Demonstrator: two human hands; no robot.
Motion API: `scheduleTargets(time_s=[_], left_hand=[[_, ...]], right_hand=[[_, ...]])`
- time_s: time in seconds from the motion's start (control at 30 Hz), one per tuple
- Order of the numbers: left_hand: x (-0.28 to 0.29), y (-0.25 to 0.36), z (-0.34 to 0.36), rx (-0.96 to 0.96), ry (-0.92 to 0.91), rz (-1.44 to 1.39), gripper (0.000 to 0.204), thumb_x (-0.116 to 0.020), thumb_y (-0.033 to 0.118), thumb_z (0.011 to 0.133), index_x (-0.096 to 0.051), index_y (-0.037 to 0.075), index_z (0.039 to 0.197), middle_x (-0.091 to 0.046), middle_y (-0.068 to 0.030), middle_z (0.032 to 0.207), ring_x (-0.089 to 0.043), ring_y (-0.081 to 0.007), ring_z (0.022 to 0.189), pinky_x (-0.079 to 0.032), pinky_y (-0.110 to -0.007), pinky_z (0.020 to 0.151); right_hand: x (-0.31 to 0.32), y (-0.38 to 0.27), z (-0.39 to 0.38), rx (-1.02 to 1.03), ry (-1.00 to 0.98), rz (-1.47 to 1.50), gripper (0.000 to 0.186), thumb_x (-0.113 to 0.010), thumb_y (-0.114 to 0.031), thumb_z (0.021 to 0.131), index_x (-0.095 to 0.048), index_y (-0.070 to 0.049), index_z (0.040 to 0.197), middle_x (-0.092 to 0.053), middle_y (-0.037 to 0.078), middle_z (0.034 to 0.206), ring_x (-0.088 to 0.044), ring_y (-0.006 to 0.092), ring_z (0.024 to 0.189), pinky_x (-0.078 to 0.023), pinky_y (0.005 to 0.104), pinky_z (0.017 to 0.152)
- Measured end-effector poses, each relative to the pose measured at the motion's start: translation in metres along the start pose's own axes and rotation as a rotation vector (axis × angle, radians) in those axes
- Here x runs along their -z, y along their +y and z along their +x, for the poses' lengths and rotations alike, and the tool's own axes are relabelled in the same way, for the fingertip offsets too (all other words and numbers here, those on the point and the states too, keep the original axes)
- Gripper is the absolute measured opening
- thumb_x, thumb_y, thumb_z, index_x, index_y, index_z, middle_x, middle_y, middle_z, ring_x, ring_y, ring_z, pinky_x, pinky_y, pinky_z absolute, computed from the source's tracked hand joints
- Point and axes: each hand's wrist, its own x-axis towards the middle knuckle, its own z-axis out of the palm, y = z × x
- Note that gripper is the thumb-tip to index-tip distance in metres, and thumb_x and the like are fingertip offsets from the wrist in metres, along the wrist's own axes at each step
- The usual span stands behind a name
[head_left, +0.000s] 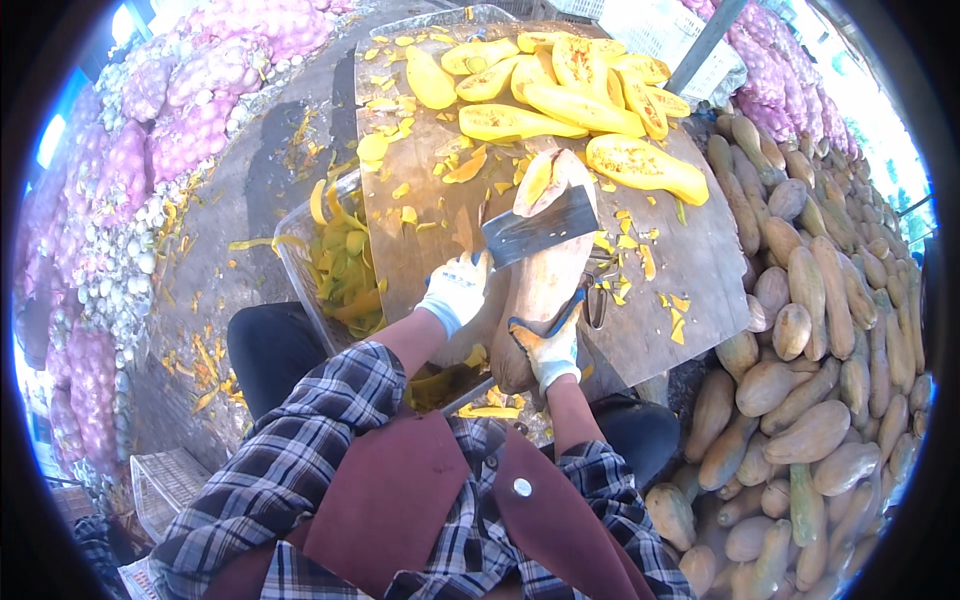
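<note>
My left hand (458,288), in a white glove, is closed on the handle of a cleaver (540,228). The broad dark blade lies across the upper part of a long tan squash (530,290). Beyond the blade, a pared patch of pale orange flesh shows on its far end. My right hand (552,345), in a white and blue glove, grips the squash near its close end, thumb and fingers around it. The squash rests on a wooden board (430,220), its near end projecting over the edge. Peeled yellow squashes (590,105) are piled at the board's far side.
A dark looped metal tool (598,305) lies right of the squash. Left of the board stands a clear crate (290,235) of peelings. Unpeeled squashes (800,400) are heaped along the right. Pink net sacks (215,75) line the left, and a white crate (165,485) sits lower left.
</note>
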Motion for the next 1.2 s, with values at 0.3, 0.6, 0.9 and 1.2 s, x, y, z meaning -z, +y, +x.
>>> scheduleTargets(time_s=[0.3, 0.6, 0.9, 1.2], left_hand=[[0.036, 0.031, 0.08, -0.11, 0.123, -0.025, 0.035, -0.056, 0.014, 0.091, -0.058, -0.005, 0.119, -0.067, -0.0228, 0.084, -0.071, -0.0367, 0.073, -0.058, -0.047, 0.068], [0.051, 0.006, 0.048, -0.062, 0.09, -0.278, 0.028, -0.067, 0.022, 0.088, -0.053, 0.004, 0.103, -0.065, -0.0209, 0.089, -0.069, -0.0366, 0.081, -0.057, -0.046, 0.072], [0.011, 0.01, -0.012, 0.161, -0.231, -0.069, 0.052, -0.061, 0.029, 0.091, -0.049, -0.001, 0.132, -0.066, -0.0253, 0.111, -0.07, -0.0419, 0.098, -0.056, -0.051, 0.084], [0.0, -0.016, 0.018, 0.127, -0.163, -0.049, 0.055, -0.065, 0.029, 0.088, -0.05, 0.002, 0.133, -0.068, -0.0233, 0.109, -0.07, -0.0398, 0.1, -0.056, -0.049, 0.086]], right_hand=[[-0.001, -0.002, -0.008, -0.003, -0.053, 0.222, 0.136, -0.091, -0.015, 0.068, 0.006, -0.004, 0.163, -0.031, 0.021, 0.16, -0.037, 0.0323, 0.146, -0.031, 0.0392, 0.122], [0.006, -0.01, -0.006, -0.01, -0.036, 0.095, 0.137, -0.091, -0.017, 0.066, 0.005, -0.002, 0.163, -0.027, 0.023, 0.162, -0.034, 0.0341, 0.148, -0.028, 0.04, 0.123], [0.001, -0.008, -0.005, -0.016, 0.004, -0.083, 0.141, -0.094, -0.028, 0.064, 0.003, -0.002, 0.163, -0.033, 0.023, 0.158, -0.041, 0.0335, 0.144, -0.036, 0.0389, 0.119], [-0.002, -0.006, -0.01, 0.037, 0.009, 0.024, 0.135, -0.093, -0.02, 0.066, -0.002, 0.002, 0.163, -0.031, 0.021, 0.161, -0.034, 0.0313, 0.147, -0.028, 0.0381, 0.122]])
